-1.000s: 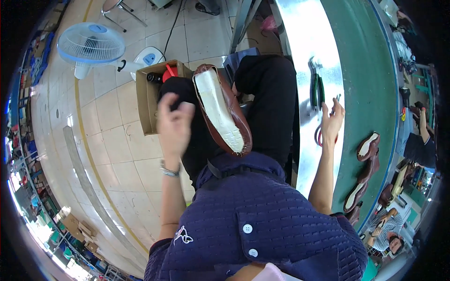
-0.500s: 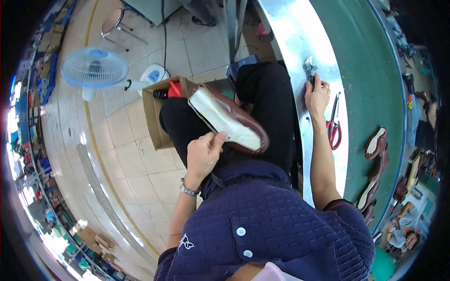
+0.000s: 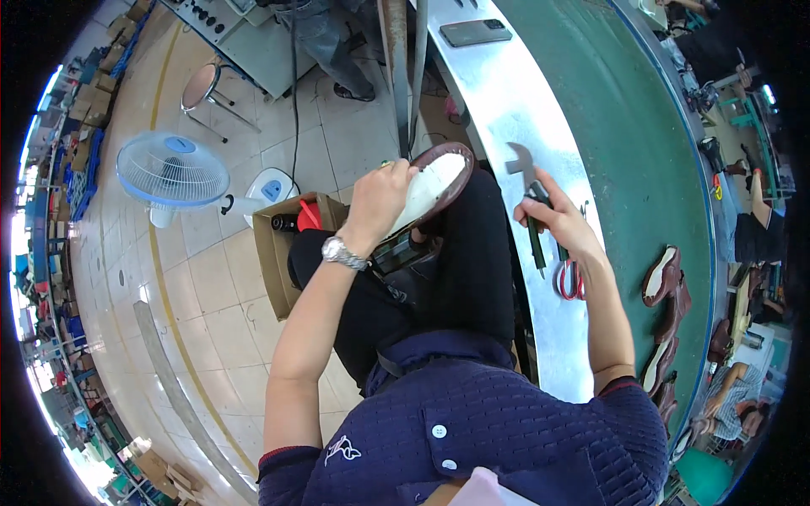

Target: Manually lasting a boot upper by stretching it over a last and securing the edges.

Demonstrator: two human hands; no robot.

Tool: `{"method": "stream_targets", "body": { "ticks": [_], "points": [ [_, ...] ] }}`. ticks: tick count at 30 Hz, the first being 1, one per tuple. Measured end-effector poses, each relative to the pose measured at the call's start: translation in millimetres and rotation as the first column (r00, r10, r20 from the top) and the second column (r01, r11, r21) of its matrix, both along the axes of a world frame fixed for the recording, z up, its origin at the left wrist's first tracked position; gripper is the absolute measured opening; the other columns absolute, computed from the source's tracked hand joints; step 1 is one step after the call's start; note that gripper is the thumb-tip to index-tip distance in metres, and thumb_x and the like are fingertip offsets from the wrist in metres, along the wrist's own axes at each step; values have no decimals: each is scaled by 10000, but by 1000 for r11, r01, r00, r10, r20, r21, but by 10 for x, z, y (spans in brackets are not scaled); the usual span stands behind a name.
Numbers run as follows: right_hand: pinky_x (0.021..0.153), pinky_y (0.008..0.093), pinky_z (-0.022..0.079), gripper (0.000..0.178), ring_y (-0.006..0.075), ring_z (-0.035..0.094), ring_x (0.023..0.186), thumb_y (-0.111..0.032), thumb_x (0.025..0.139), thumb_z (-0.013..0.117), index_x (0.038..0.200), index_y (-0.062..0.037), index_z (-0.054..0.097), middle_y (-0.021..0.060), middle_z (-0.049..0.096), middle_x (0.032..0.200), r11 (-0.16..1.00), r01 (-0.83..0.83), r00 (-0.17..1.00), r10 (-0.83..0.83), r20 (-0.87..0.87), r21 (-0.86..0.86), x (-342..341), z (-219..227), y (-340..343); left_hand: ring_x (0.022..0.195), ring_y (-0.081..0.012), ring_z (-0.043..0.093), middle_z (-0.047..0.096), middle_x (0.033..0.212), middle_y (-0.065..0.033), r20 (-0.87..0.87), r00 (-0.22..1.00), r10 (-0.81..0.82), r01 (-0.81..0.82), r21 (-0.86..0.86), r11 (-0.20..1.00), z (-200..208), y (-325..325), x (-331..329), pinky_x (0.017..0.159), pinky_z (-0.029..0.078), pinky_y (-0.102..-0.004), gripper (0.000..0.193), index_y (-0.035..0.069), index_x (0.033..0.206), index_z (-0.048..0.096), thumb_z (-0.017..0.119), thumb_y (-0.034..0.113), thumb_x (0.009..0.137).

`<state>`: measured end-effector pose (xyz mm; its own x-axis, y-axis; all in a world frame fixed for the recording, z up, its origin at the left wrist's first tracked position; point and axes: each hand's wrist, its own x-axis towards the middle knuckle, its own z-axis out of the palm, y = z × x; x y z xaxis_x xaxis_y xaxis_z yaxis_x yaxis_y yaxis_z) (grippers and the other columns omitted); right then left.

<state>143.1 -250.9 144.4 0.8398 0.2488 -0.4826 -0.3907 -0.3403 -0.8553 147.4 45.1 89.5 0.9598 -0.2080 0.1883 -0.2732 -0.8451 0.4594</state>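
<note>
My left hand [image 3: 381, 198] is closed over one end of a brown leather shoe [image 3: 462, 173], which is turned so its pale underside faces up. The shoe is tilted above my lap, its other end pointing away from me near my right knee. Above the metal bench edge, my right hand [image 3: 561, 215] grips a pair of lasting pincers [image 3: 521, 160], the hooked metal head upward and the dark handles pointing down. Red-handled scissors [image 3: 571, 282] lie on the bench just beyond that hand, partly hidden by the wrist.
The shiny metal bench strip [image 3: 553, 354] runs along my right, with a phone [image 3: 475, 32] at its far end. Several brown shoes [image 3: 662, 278] rest on the green surface [image 3: 607, 110]. At my left stand a cardboard box [image 3: 272, 270] and a fan [image 3: 173, 169]; a stool [image 3: 201, 87] is farther off.
My right hand has lifted the pincers off the bench and brought them closer to the shoe. My left hand has moved forward with the shoe, now gripping its end and turning it.
</note>
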Motion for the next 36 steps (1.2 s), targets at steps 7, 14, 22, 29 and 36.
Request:
{"method": "stream_targets", "body": {
  "ticks": [7, 14, 22, 29, 36],
  "points": [
    [879, 296, 469, 690, 156, 617, 974, -108, 936, 557, 1510, -46, 179, 99, 657, 1071, 776, -611, 763, 630, 145, -158, 350, 183, 558, 678, -353, 627, 652, 735, -167, -110, 965, 239, -255, -171, 952, 120, 155, 210, 606, 466, -429, 314, 46, 859, 682, 577, 337, 915],
    [702, 312, 512, 688, 146, 611, 752, -156, 925, 587, 1505, -101, 221, 96, 634, 914, 666, -708, 700, 707, -105, -234, 387, 367, 868, 1099, -358, 567, 596, 1192, -205, -23, 984, 178, -179, -80, 981, 98, -256, -618, 953, 449, -383, 644, -44, 1270, 501, 769, 189, 733],
    [581, 452, 477, 572, 393, 622, 596, -131, 919, 571, 1430, -89, 319, 221, 620, 682, 758, -427, 634, 640, 434, -493, -127, -37, 654, 1200, -356, 492, 538, 1279, -188, 150, 971, 186, -163, -154, 975, -13, -378, -773, 1029, 387, -433, 783, -45, 1319, 451, 803, 94, 633],
    [611, 449, 488, 595, 407, 629, 634, -124, 913, 574, 1440, -68, 301, 229, 645, 747, 209, -429, 302, 950, 78, -879, 222, 603, 806, 1218, -373, 480, 516, 1277, -249, 320, 944, 81, -111, 77, 991, -188, -275, -766, 1049, 376, -437, 657, -94, 1303, 469, 712, 209, 773],
    [642, 517, 490, 629, 425, 639, 681, -153, 906, 570, 1466, -124, 284, 227, 641, 716, 531, -329, 527, 789, 315, -781, 155, 36, 945, 1234, -388, 466, 495, 1303, -262, 363, 930, 53, -98, 107, 989, -244, -282, -741, 1055, 374, -453, 642, -110, 1302, 465, 686, 222, 799]
  ]
}}
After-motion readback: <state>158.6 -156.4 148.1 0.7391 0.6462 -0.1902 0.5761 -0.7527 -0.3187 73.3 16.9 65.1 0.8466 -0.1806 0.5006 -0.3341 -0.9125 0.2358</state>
